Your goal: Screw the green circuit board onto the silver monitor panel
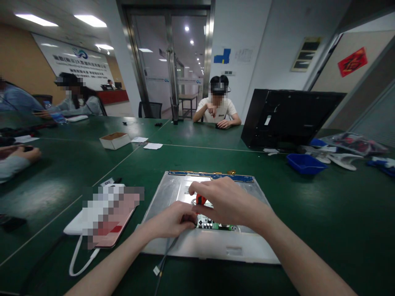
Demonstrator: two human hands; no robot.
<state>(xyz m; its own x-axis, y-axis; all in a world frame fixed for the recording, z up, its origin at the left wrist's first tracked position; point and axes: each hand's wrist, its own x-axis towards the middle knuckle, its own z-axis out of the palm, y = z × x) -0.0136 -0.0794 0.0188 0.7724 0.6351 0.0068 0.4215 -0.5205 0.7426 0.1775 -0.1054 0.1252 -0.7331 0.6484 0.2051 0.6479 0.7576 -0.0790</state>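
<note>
A silver metal display panel (212,244) lies flat on the table before me, with a thin blue circuit strip (240,178) along its far edge. On its middle sits a green circuit board (207,224), partly covered by my hands. My right hand (226,199) grips the red and black handle of what looks like a screwdriver (200,199) over the board; its tip is hidden. Beside it, my left hand (175,218) has curled fingers at the board's left edge, and what they pinch is hidden. A dark cable with a white connector (156,270) hangs off the panel's near edge.
Left of the panel lie a white device (74,222) and a pink phone (106,240) with a white cable. A small box (115,141), a blue tray (305,164) and a black monitor (286,117) stand farther back. Other people sit across and at left.
</note>
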